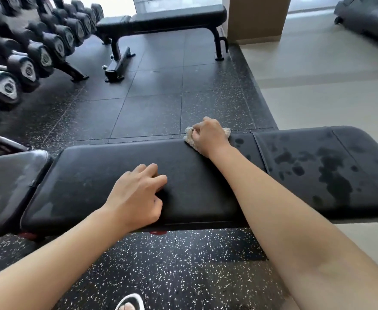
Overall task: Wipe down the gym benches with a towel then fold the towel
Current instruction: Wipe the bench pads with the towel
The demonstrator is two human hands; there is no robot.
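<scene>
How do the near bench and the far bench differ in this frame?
The near bench carries dark wet patches on its right pad; the far bench shows none. Both hands are on the near bench: the right hand grips a towel at its far edge and the left hand rests on the pad. Nothing touches the far bench. Both are black and padded.

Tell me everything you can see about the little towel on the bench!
The towel is small, pale and nubbly, like soft terry cloth. It is bunched up, not folded, and mostly hidden under the right hand, whose fingers curl over it. It lies at the far edge of the near black bench, just left of the dark wet patches on the pad.
</scene>
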